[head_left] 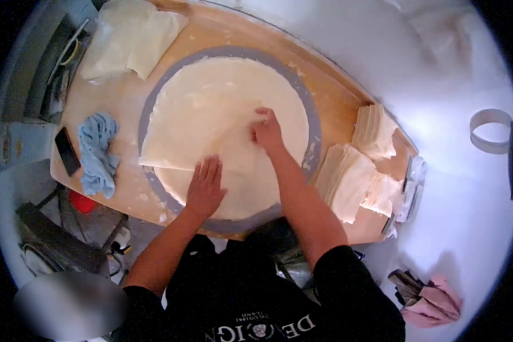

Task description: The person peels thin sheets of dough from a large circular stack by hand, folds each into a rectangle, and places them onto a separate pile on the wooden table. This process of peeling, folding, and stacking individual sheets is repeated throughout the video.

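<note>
A large round sheet of pale dough (194, 108) lies on a grey round board (148, 122). At its lower left a straight edge of an upper layer shows, with more dough beneath. My left hand (207, 185) rests flat on the dough near this edge, fingers stretched and close together. Farther up and to the right, my right hand (268, 130) is over the dough with fingers half curled, thumb and index finger apart. Nothing shows between them; whether the fingertips touch the dough is hard to make out.
Stacks of cut dough sheets (343, 179) stand at right, with another stack (373, 131) behind. At left are a blue cloth (98, 153) and a dark phone (67, 151). Wrapped pale sheets (131, 37) lie at the back left. A wall borders the wooden table (336, 108).
</note>
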A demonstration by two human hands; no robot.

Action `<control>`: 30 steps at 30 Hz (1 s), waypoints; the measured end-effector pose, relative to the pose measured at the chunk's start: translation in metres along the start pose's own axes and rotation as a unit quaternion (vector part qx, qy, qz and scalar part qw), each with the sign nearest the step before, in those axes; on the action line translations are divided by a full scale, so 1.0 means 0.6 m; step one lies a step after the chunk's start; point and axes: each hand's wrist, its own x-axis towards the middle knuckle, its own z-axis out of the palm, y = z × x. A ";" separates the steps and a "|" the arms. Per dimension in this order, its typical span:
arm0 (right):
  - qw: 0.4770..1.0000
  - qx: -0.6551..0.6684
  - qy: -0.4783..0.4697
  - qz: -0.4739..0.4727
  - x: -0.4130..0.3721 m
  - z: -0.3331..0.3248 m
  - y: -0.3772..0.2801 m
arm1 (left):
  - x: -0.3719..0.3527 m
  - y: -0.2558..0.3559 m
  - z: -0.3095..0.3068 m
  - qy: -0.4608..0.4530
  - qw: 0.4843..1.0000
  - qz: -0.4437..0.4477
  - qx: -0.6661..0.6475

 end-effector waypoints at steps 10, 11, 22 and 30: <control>0.925 -0.308 0.019 -0.224 -0.136 0.073 0.014 | -0.058 -0.105 -0.011 0.255 0.684 -0.377 -0.570; 0.898 -0.329 0.007 -0.293 -0.153 0.093 0.054 | -0.054 -0.124 -0.017 0.264 0.547 -0.415 -0.677; 0.866 -0.412 -0.249 -0.134 -0.251 0.174 0.015 | -0.027 -0.151 -0.030 0.463 0.580 -0.405 -0.535; 0.929 -0.265 -0.169 -0.196 -0.248 0.193 0.169 | 0.079 0.020 -0.044 0.239 0.953 0.154 -0.100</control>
